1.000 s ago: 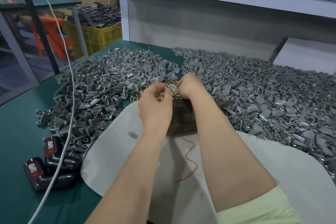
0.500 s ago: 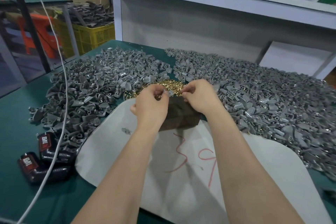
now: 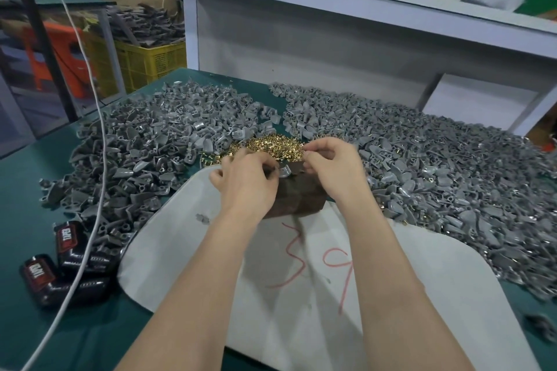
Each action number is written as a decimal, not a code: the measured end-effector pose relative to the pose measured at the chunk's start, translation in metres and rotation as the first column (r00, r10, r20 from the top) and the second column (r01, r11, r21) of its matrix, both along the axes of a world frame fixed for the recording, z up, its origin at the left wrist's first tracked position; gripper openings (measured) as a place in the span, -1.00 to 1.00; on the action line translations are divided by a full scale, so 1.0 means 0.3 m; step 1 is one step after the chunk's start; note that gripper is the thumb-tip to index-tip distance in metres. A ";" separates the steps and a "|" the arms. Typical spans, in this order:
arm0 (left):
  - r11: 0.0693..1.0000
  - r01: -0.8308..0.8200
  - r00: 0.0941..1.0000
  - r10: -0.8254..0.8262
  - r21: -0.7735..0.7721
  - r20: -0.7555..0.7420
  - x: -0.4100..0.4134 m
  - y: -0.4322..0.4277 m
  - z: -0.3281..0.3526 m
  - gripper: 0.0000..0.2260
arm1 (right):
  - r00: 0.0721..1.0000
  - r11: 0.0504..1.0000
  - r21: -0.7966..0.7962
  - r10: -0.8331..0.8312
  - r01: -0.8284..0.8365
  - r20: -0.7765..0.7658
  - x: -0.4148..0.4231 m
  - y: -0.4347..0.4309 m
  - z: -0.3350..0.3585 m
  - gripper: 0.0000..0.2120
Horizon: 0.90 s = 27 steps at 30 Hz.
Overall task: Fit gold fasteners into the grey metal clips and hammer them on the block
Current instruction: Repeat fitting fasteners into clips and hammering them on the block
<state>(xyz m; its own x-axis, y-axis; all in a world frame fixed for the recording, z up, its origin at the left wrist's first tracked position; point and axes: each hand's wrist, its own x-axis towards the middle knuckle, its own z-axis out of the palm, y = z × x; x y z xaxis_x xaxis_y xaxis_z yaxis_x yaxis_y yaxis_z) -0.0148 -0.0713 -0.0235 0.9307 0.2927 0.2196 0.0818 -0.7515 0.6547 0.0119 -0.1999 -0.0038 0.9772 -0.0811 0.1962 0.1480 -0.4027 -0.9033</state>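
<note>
Partly hidden, left hand (image 3: 247, 181) pinching grey clip (image 3: 284, 172) over block (image 3: 298, 196), right hand (image 3: 331, 166) curled, contents unclear.

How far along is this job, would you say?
Done, it seems: many clips in the right pile show gold bits. In hand: the left hand holds a clip over the block, and the right hand picks at the gold fasteners. To do: the big left pile looks plain grey.

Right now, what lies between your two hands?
One grey clip, pinched by the left hand over the brown block, just short of the right hand; head view.
</note>
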 end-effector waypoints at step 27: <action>0.999 0.002 1.000 -0.003 0.033 0.022 0.001 0.013 -0.005 -0.88 | 0.986 0.815 -0.579 0.127 -0.039 0.113 -0.026 0.080 -0.013 -0.89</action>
